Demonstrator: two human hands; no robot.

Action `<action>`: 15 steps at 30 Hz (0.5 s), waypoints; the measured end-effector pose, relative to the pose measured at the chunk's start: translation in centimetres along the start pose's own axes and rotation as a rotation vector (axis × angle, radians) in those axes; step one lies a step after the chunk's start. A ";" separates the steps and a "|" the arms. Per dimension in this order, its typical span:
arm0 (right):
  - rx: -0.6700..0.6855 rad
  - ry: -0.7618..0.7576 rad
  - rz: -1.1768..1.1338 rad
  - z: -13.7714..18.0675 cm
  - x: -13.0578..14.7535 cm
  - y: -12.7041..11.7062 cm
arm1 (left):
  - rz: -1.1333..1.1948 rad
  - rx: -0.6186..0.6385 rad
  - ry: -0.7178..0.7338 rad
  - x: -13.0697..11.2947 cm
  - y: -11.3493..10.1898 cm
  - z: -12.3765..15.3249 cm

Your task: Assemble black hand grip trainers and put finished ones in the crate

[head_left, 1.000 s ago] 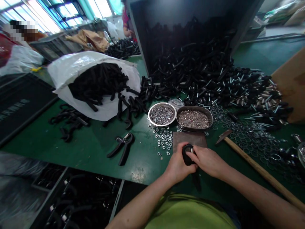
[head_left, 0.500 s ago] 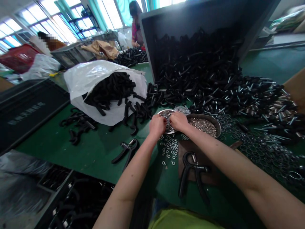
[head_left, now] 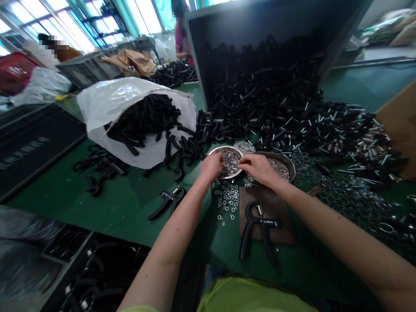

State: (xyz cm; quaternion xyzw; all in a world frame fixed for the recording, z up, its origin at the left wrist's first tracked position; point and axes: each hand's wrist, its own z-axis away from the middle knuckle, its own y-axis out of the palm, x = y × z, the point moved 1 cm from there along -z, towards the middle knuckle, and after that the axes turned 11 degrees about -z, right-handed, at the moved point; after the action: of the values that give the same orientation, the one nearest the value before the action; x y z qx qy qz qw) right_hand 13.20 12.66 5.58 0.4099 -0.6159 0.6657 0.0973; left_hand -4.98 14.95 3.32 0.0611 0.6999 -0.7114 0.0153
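My left hand (head_left: 212,166) is at the left rim of a round metal bowl (head_left: 239,152) of small shiny metal parts (head_left: 229,162), its fingers curled in. At the bowl's right rim, my right hand (head_left: 258,167) has thumb and fingertips pinched together. Whatever either hand holds is too small to make out. Beside the bowl, partly behind my right hand, stands a second metal dish (head_left: 294,170) of tiny metal pieces. Small metal eyelets (head_left: 229,195) lie on the table in front. One black hand gripper (head_left: 260,225) rests on a brown board (head_left: 286,212), another hand gripper (head_left: 169,199) left of my forearm.
A white sack (head_left: 107,99) spills black grips at the left. Behind the bowls a big grey bin (head_left: 198,65) lies tipped with a heap of black handles (head_left: 276,95). Metal rings (head_left: 347,199) spread at the right. A co-worker (head_left: 182,39) is at the back.
My right hand has drawn back to the right from over the bowl, uncovering more of its parts. My left hand has shifted slightly towards the rim. The whole view has moved a little.
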 end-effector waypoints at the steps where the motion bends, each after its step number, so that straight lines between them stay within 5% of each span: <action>1: 0.005 -0.007 -0.038 1.6 -0.2 -0.5 | 0.018 -0.016 -0.012 0.1 -0.1 0.3; 6: 0.075 0.066 -0.227 8.9 -1.7 -0.6 | 0.505 -0.058 0.014 -0.7 -0.2 3.8; 10: 0.041 0.181 -0.356 11.1 -2.7 1.0 | 0.916 0.207 -0.025 -2.4 0.8 8.5; 15: 0.059 0.111 -0.161 10.5 -1.9 1.6 | 1.062 0.384 -0.063 -3.3 2.3 13.2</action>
State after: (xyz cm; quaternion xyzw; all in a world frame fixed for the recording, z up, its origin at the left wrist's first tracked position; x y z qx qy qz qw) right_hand 17.92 3.56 2.10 0.4231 -0.5549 0.6953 0.1722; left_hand -2.36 1.56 1.58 0.3853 0.4302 -0.7221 0.3807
